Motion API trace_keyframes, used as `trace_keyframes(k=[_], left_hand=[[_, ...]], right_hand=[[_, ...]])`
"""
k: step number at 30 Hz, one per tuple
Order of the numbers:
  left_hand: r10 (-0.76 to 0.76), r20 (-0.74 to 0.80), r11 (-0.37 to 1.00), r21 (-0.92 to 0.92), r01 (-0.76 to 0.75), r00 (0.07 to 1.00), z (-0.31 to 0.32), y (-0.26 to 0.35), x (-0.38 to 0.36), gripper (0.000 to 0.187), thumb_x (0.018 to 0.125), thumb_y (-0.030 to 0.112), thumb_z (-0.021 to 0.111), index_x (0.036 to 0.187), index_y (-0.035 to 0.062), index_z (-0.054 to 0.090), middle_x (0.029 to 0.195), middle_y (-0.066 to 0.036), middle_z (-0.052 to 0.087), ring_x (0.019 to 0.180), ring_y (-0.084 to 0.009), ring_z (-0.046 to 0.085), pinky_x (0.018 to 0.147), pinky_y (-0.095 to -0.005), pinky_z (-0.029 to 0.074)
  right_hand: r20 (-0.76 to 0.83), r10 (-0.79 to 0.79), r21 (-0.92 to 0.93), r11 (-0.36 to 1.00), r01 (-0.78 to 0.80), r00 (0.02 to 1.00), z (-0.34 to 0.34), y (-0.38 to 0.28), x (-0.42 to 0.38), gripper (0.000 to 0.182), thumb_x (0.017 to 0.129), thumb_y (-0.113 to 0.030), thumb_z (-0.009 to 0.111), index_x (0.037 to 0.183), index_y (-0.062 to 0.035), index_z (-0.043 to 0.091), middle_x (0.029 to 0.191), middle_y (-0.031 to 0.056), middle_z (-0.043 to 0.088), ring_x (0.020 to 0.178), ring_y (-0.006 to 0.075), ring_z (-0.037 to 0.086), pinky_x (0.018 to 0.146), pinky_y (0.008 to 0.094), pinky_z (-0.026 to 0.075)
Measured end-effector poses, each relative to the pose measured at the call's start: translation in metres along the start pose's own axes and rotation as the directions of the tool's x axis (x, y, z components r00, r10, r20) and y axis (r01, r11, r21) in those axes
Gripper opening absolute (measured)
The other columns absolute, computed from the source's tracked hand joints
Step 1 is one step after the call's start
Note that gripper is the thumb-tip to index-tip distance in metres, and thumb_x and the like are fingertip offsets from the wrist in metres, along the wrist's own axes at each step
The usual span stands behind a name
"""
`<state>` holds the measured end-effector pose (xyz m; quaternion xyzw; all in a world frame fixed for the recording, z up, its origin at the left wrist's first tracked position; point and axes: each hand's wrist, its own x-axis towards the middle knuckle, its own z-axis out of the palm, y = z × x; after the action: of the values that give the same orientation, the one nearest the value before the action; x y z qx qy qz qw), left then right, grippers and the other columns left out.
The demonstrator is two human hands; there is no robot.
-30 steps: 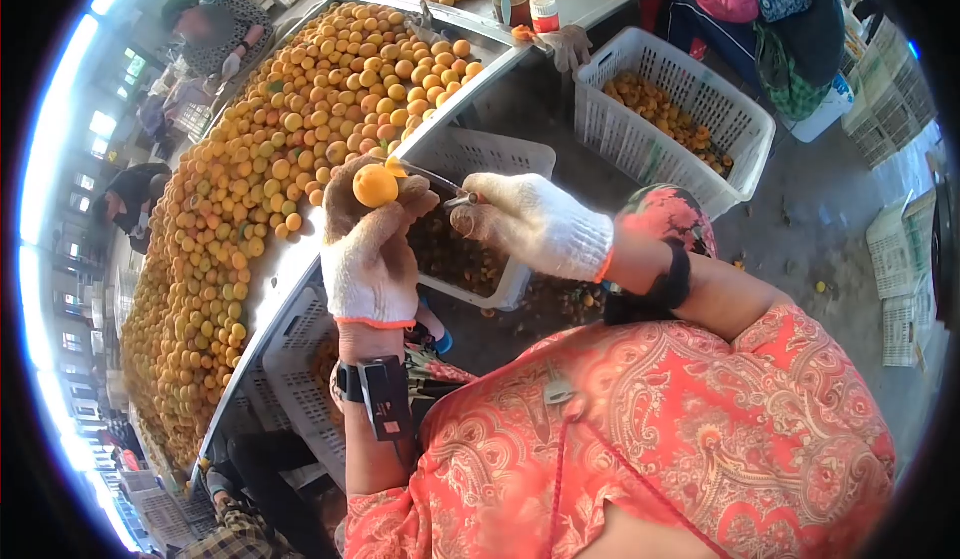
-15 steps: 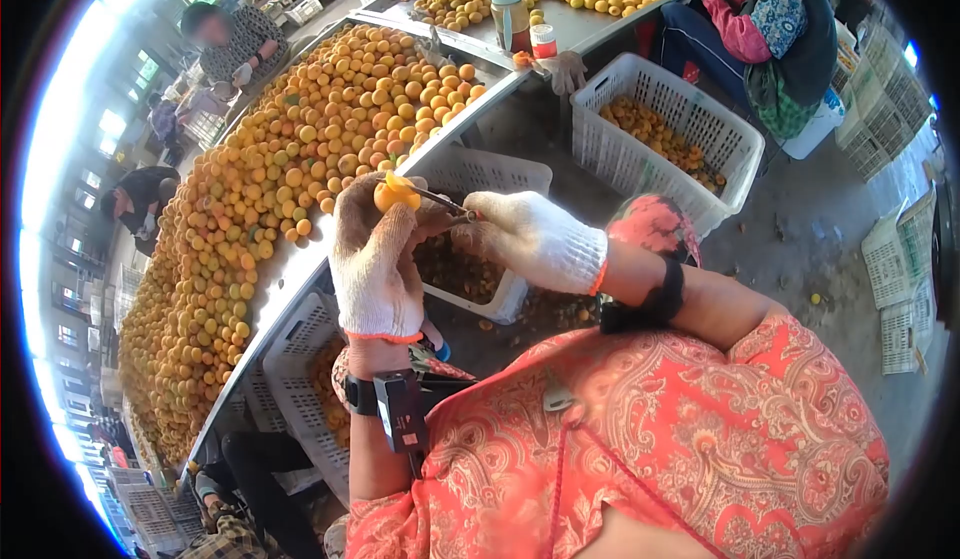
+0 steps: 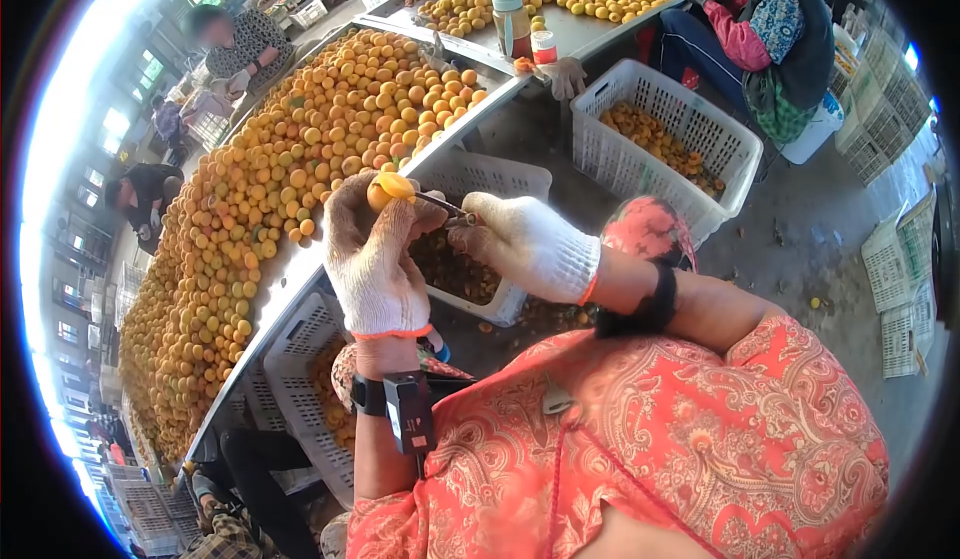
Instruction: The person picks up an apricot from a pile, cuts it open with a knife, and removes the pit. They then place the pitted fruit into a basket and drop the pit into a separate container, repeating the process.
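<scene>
My left hand (image 3: 372, 264), in a white knit glove stained brown at the fingers, pinches an orange apricot (image 3: 379, 194) between thumb and fingers. A loose yellow flap of flesh lies over the fruit's top. In my right hand (image 3: 535, 244), gloved too, is a thin, dark, curved blade-like tool (image 3: 436, 202), gripped near its base. Its far end meets the apricot. Behind my hands, a large heap of apricots (image 3: 300, 129) covers the metal table. Below them a white crate (image 3: 508, 304) holds dark orange pieces, partly hidden by my gloves.
A white crate (image 3: 745, 159) of fruit pieces stands on the floor at right; another crate (image 3: 290, 354) is under the table edge. A bottle (image 3: 511, 29), a small red-and-white jar (image 3: 544, 47) and a glove (image 3: 567, 77) are at the table corner. A co-worker (image 3: 775, 49) sits at right.
Both hands have shifted slightly left with the apricot and tool. The apricot has turned a little, and its loose flap now lies lower across it.
</scene>
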<state>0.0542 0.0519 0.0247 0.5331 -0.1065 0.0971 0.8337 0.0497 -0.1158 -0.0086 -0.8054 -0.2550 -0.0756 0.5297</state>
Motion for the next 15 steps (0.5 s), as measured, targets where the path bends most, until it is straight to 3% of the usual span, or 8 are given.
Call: trace_keyframes(k=[3, 6, 9, 11, 12, 14, 15], left_hand=[[0.023, -0.013, 0.999, -0.039, -0.023, 1.0, 0.003, -0.003, 0.0, 0.031, 0.088, -0.002, 0.065, 0.117, -0.0017, 0.053, 0.105, -0.014, 0.062, 0.087, -0.026, 0.069, 0.075, -0.0375, 0.059], [0.105, -0.019, 0.99, 0.092, -0.103, 0.994, 0.007, -0.006, -0.001, 0.032, 0.09, 0.005, 0.066, 0.119, -0.0033, 0.052, 0.11, -0.016, 0.063, 0.09, -0.0299, 0.068, 0.076, -0.0397, 0.061], [0.086, -0.07, 0.996, -0.006, -0.086, 0.994, 0.011, -0.01, 0.0, 0.03, 0.092, 0.004, 0.066, 0.118, -0.001, 0.053, 0.105, -0.014, 0.062, 0.084, -0.0271, 0.07, 0.076, -0.0357, 0.058], [-0.061, -0.019, 0.982, -0.182, 0.056, 0.998, 0.008, -0.019, 0.001, 0.032, 0.095, 0.017, 0.066, 0.121, 0.0012, 0.054, 0.109, -0.014, 0.062, 0.085, -0.0247, 0.067, 0.079, -0.0358, 0.054], [-0.066, -0.019, 0.981, -0.182, 0.061, 0.998, 0.005, -0.023, 0.002, 0.032, 0.095, 0.017, 0.066, 0.121, 0.0012, 0.054, 0.109, -0.014, 0.062, 0.085, -0.0247, 0.067, 0.079, -0.0358, 0.054], [-0.255, 0.094, 0.917, -0.291, 0.272, 0.962, -0.003, -0.031, 0.004, 0.036, 0.099, 0.03, 0.061, 0.124, 0.0045, 0.055, 0.112, -0.011, 0.062, 0.091, -0.0216, 0.062, 0.082, -0.0357, 0.049], [-0.304, -0.037, 0.903, -0.328, 0.276, 0.952, -0.001, -0.037, 0.004, 0.038, 0.101, 0.036, 0.057, 0.125, 0.0064, 0.055, 0.111, -0.008, 0.063, 0.098, -0.0197, 0.059, 0.084, -0.0349, 0.047]], right_hand=[[-0.041, -0.015, -0.025, 1.0, 0.013, 0.999, 0.004, 0.002, 0.0, 0.027, 0.098, -0.028, 0.059, 0.096, -0.0017, 0.055, 0.078, 0.0243, 0.063, 0.079, 0.0444, 0.064, 0.064, 0.0487, 0.048], [-0.034, 0.018, -0.073, 0.997, -0.021, 0.999, 0.005, -0.001, 0.0, 0.027, 0.097, -0.028, 0.058, 0.097, -0.0014, 0.054, 0.078, 0.0243, 0.063, 0.079, 0.0445, 0.064, 0.064, 0.0497, 0.048], [-0.064, 0.002, -0.13, 0.991, -0.011, 0.998, 0.009, -0.001, 0.0, 0.027, 0.097, -0.028, 0.058, 0.097, -0.0008, 0.053, 0.076, 0.0244, 0.063, 0.077, 0.0435, 0.065, 0.062, 0.0496, 0.049], [-0.053, 0.069, -0.222, 0.972, -0.079, 0.996, 0.013, 0.002, 0.001, 0.026, 0.096, -0.022, 0.06, 0.11, -0.0011, 0.054, 0.082, 0.0235, 0.065, 0.077, 0.042, 0.065, 0.063, 0.0463, 0.051], [-0.053, 0.075, -0.221, 0.972, -0.084, 0.996, 0.014, 0.004, 0.002, 0.026, 0.096, -0.022, 0.06, 0.11, -0.0011, 0.054, 0.082, 0.0235, 0.065, 0.077, 0.042, 0.065, 0.063, 0.0463, 0.051], [-0.075, 0.023, -0.276, 0.96, -0.043, 0.997, 0.016, 0.01, 0.001, 0.025, 0.096, -0.022, 0.059, 0.111, -0.0025, 0.054, 0.085, 0.0228, 0.066, 0.076, 0.0406, 0.066, 0.062, 0.0469, 0.052], [-0.075, 0.029, -0.275, 0.96, -0.049, 0.997, 0.015, 0.009, 0.001, 0.025, 0.096, -0.022, 0.059, 0.111, -0.0025, 0.054, 0.085, 0.0228, 0.066, 0.076, 0.0406, 0.066, 0.062, 0.0469, 0.052]])
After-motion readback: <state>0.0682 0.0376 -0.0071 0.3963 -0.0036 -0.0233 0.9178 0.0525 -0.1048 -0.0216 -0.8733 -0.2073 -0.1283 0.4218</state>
